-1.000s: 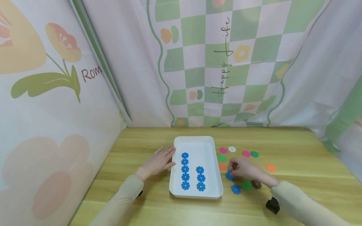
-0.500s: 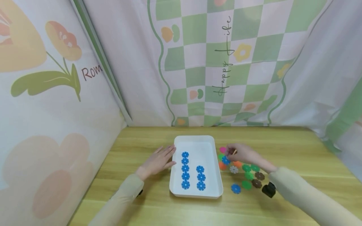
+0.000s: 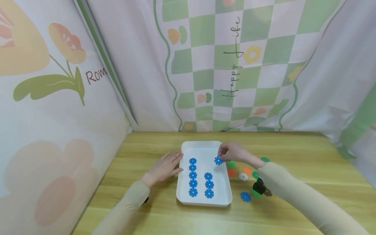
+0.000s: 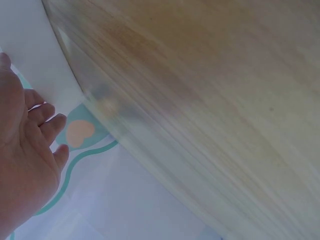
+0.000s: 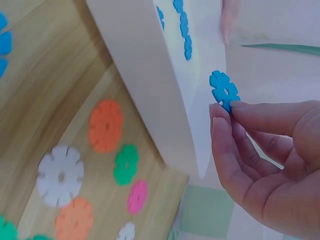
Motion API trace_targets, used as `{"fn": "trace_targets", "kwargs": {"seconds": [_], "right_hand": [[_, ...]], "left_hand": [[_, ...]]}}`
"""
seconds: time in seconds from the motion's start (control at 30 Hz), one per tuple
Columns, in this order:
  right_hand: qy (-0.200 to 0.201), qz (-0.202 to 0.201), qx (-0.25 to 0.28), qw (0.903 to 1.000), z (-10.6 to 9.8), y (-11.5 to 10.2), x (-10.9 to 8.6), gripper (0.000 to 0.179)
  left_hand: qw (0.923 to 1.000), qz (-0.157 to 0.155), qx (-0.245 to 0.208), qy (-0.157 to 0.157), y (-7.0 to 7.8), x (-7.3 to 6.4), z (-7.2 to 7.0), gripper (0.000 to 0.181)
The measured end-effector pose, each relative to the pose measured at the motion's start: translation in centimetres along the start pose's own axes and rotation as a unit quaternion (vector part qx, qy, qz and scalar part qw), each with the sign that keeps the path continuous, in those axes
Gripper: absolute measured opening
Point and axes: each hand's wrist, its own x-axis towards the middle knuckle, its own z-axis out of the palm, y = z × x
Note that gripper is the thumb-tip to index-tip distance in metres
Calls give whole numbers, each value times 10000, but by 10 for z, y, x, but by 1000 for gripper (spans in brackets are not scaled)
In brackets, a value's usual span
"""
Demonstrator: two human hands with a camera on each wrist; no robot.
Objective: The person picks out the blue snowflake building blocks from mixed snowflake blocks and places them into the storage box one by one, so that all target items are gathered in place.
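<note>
My right hand (image 3: 236, 152) pinches a blue flower-shaped plastic disc (image 3: 218, 160) above the right side of a white tray (image 3: 204, 204). In the right wrist view, thumb and fingertips grip the lower edge of this notched disc (image 5: 220, 86). My left hand (image 3: 163, 167) rests at the tray's left edge, fingers extended along the rim. The left wrist view shows this hand (image 4: 30, 140) beside the tray's white wall (image 4: 35, 45). Inside the tray, several blue discs (image 3: 192, 175) form a left column; a shorter column of three blue discs (image 3: 209, 184) lies right of it.
Right of the tray, loose discs lie on the wooden table (image 3: 152, 209): a blue one (image 3: 245, 196), a white one (image 3: 243, 176), orange ones (image 3: 247, 170) and green ones (image 3: 231, 164). My right forearm covers part of this group. A patterned curtain (image 3: 223, 78) hangs behind the table.
My right hand has carried the blue disc from among the loose discs, first away from me, then left over the tray. My left hand has stayed at the tray's edge.
</note>
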Motion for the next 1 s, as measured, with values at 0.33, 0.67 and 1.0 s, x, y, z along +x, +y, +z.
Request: {"fn": "trace_targets", "kwargs": {"seconds": [0.33, 0.67, 1.0], "right_hand": [[-137, 16, -194, 9997, 27, -4, 24, 3], [-95, -33, -327, 9994, 47, -8, 35, 8], [-112, 77, -226, 9997, 54, -7, 36, 7]], "left_hand": [[10000, 33, -12, 33, 1, -1, 4, 70], [9999, 78, -17, 85, 2, -3, 0, 69], [10000, 57, 2, 67, 1, -1, -2, 69]]}}
